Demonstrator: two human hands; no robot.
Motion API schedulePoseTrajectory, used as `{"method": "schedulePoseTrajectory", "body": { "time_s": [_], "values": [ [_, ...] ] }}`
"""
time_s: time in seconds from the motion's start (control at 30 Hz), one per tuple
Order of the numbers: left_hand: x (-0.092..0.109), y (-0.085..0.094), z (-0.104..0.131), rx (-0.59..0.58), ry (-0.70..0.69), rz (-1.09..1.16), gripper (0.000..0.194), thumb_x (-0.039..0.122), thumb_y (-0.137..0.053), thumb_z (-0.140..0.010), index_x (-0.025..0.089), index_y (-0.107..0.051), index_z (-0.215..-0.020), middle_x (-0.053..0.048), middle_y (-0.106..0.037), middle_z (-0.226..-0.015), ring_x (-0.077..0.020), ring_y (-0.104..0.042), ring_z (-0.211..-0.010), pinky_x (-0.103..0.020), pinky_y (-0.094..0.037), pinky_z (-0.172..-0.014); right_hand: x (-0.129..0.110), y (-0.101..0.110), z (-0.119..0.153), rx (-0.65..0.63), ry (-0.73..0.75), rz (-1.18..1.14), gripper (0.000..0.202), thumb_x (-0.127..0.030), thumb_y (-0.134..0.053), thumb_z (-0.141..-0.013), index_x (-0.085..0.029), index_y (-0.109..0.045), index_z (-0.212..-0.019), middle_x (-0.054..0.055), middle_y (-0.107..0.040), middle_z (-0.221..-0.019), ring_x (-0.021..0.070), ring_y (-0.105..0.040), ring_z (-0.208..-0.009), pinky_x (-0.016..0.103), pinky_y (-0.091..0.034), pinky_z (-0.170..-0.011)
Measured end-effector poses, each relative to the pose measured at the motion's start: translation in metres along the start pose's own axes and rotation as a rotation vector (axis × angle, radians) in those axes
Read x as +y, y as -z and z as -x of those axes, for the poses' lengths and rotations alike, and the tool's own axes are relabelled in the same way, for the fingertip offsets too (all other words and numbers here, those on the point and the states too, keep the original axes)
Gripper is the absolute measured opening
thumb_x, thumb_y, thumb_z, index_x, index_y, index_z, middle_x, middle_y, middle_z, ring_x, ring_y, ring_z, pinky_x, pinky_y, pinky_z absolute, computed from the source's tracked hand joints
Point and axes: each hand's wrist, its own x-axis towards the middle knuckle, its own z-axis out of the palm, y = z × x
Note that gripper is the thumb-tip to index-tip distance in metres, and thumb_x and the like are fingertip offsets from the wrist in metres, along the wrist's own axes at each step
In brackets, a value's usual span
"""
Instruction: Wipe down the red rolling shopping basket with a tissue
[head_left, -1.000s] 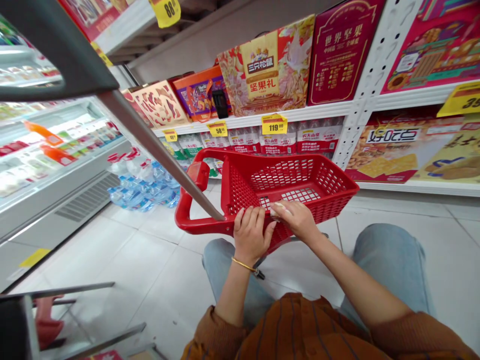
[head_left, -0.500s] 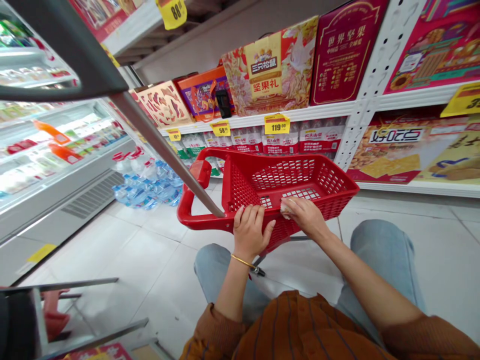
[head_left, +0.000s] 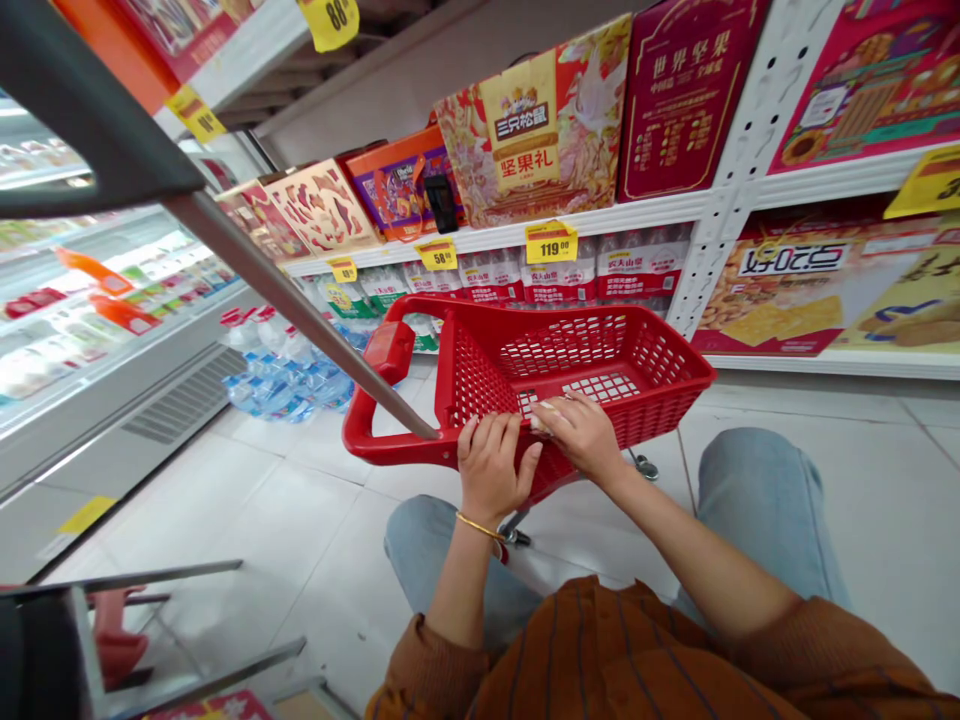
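A red plastic shopping cart basket [head_left: 664, 405] with perforated walls stands before me, between my knees. My left hand [head_left: 489, 470] is closed over its near rim, fingers hooked inside and thumb outside. Just to the right, my right hand [head_left: 589, 440] presses a small white wad [head_left: 541, 418], like a cloth or tissue, against the same rim. Most of the wad is hidden under the fingers. A metal pole [head_left: 292, 310] runs from the cart's left end up to a dark grey handle [head_left: 90, 110].
Shelves ahead hold boxed nut gifts [head_left: 536, 125] above packs of bottled water [head_left: 555, 275]. Large bottles in blue wrap [head_left: 289, 370] stand on the floor at left, beside a refrigerated case [head_left: 172, 390]. A metal-framed stand [head_left: 187, 575] is at lower left.
My right hand has slid left along the rim with the white wad, close to my left hand. My left hand keeps its grip. The view has shifted slightly.
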Motion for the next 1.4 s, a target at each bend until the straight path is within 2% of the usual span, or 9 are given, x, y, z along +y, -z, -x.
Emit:
{"method": "schedulePoseTrajectory", "body": {
  "time_s": [0.13, 0.33, 0.4, 0.57, 0.67, 0.77, 0.97, 1.2, 1.4],
  "values": [
    [-0.004, 0.000, 0.001, 0.009, -0.006, -0.001, 0.039, 0.041, -0.045, -0.093, 0.017, -0.063, -0.118, -0.007, -0.070, -0.112, -0.0227, -0.059, -0.109, -0.039, -0.022, -0.109, 0.008, 0.005, 0.005, 0.004, 0.006, 0.034, 0.027, -0.021, -0.051, -0.095, -0.022, -0.060, -0.121, 0.007, -0.070, -0.106, 0.0166, -0.062, -0.098, 0.038, -0.042, -0.101],
    [-0.009, 0.001, 0.002, 0.042, -0.010, -0.011, 0.039, 0.042, -0.043, -0.094, 0.019, -0.065, -0.116, -0.008, -0.071, -0.108, -0.0229, -0.059, -0.107, -0.039, -0.024, -0.108, 0.019, 0.010, 0.011, -0.039, -0.037, -0.030, 0.028, -0.022, -0.052, -0.094, -0.021, -0.061, -0.121, 0.009, -0.069, -0.105, 0.0189, -0.062, -0.097, 0.036, -0.048, -0.090],
    [-0.010, 0.002, 0.003, 0.037, -0.002, -0.010, 0.039, 0.042, -0.043, -0.094, 0.019, -0.065, -0.117, -0.008, -0.071, -0.108, -0.0228, -0.059, -0.107, -0.039, -0.024, -0.108, 0.018, 0.012, 0.011, -0.042, -0.067, -0.054, 0.030, -0.025, -0.053, -0.094, -0.021, -0.060, -0.123, 0.009, -0.069, -0.105, 0.0200, -0.061, -0.099, 0.039, -0.048, -0.093],
    [-0.010, 0.003, 0.004, 0.033, 0.006, 0.007, 0.042, 0.044, -0.040, -0.094, 0.018, -0.064, -0.116, -0.008, -0.070, -0.110, -0.0233, -0.059, -0.108, -0.040, -0.024, -0.107, -0.007, 0.008, 0.002, -0.002, -0.123, -0.071, 0.039, -0.036, -0.055, -0.093, -0.022, -0.056, -0.129, 0.009, -0.068, -0.109, 0.0239, -0.056, -0.108, 0.048, -0.043, -0.102],
    [-0.010, 0.004, 0.004, 0.032, 0.000, 0.013, 0.046, 0.047, -0.037, -0.095, 0.017, -0.064, -0.116, -0.009, -0.070, -0.109, -0.0239, -0.058, -0.108, -0.040, -0.023, -0.107, -0.024, 0.000, -0.005, -0.002, -0.070, -0.070, 0.039, -0.036, -0.054, -0.093, -0.022, -0.056, -0.129, 0.010, -0.065, -0.117, 0.0241, -0.054, -0.114, 0.045, -0.044, -0.103],
    [-0.011, 0.005, 0.005, 0.021, -0.003, 0.021, 0.049, 0.050, -0.034, -0.095, 0.016, -0.064, -0.116, -0.009, -0.070, -0.109, -0.0244, -0.058, -0.108, -0.041, -0.023, -0.107, -0.030, -0.007, -0.008, 0.016, -0.057, -0.044, 0.033, -0.029, -0.051, -0.095, -0.020, -0.058, -0.126, 0.011, -0.063, -0.120, 0.0223, -0.056, -0.112, 0.038, -0.048, -0.095],
    [-0.014, 0.007, 0.005, 0.032, -0.006, 0.041, 0.051, 0.052, -0.034, -0.095, 0.017, -0.064, -0.116, -0.009, -0.070, -0.108, -0.0238, -0.059, -0.107, -0.040, -0.023, -0.107, -0.019, -0.005, -0.005, -0.009, -0.010, -0.010, 0.029, -0.018, -0.049, -0.095, -0.019, -0.059, -0.123, 0.010, -0.067, -0.106, 0.0184, -0.060, -0.097, 0.032, -0.049, -0.085],
    [-0.017, 0.006, 0.006, 0.029, -0.024, 0.035, 0.049, 0.051, -0.036, -0.095, 0.017, -0.063, -0.118, -0.009, -0.070, -0.110, -0.0237, -0.059, -0.108, -0.039, -0.022, -0.107, -0.005, 0.003, 0.002, -0.007, -0.012, 0.031, 0.027, -0.020, -0.051, -0.096, -0.019, -0.059, -0.122, 0.009, -0.068, -0.105, 0.0180, -0.060, -0.094, 0.030, -0.046, -0.082],
    [-0.026, 0.007, 0.009, 0.020, -0.027, 0.030, 0.050, 0.052, -0.036, -0.095, 0.017, -0.064, -0.116, -0.009, -0.070, -0.109, -0.0242, -0.059, -0.107, -0.041, -0.022, -0.108, 0.010, 0.015, 0.012, -0.058, -0.042, 0.064, 0.024, -0.023, -0.051, -0.096, -0.018, -0.061, -0.117, 0.008, -0.069, -0.101, 0.0182, -0.060, -0.091, 0.029, -0.045, -0.078]
  ]
}}
